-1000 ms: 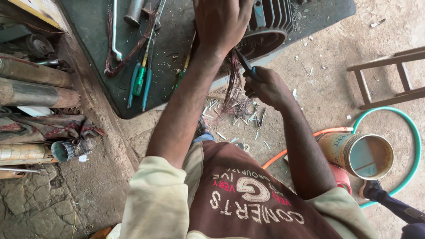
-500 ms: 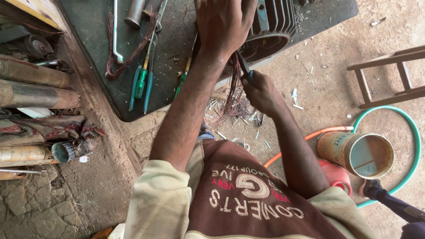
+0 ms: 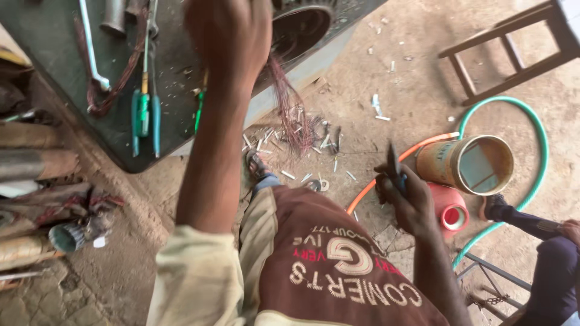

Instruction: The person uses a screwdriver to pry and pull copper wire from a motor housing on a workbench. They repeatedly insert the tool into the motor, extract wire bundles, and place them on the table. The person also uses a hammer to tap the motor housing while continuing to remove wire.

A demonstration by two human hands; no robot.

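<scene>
1. Up at the near edge of the dark green bench point(image 3: 72, 130), the left hand point(image 3: 232, 30) is raised and blurred; its fingers look curled in, probably around the top of the copper wire bundle point(image 3: 290, 102), though the blur leaves the grip uncertain.
2. That bundle is a hank of thin reddish-brown strands. It hangs from the open mouth of the motor housing point(image 3: 302, 24) at the bench's near edge and trails down over the edge toward the ground, splaying at its lower end.
3. The housing is a round, dark metal shell with ribbed fins on its rim, and only part of it shows at the top of the view.
4. Lower and well apart from the bench, the right hand point(image 3: 408, 202) is closed around a pair of dark pliers point(image 3: 394, 166), whose slim tip points upward above the knuckles.
5. On the bench lie green-handled pliers point(image 3: 144, 115), a green screwdriver point(image 3: 199, 108), a bright steel spanner point(image 3: 90, 42) and a loop of rusty-looking wire.
6. Below the bundle, the sandy concrete floor point(image 3: 393, 78) is littered with short pale offcuts and dark wire scraps.
7. Near the right hand stand a yellowish open tin can point(image 3: 465, 164), a red plastic container point(image 3: 450, 211), and a green hose point(image 3: 534, 127) curving round them, with a wooden stool point(image 3: 513, 48) beyond.
</scene>
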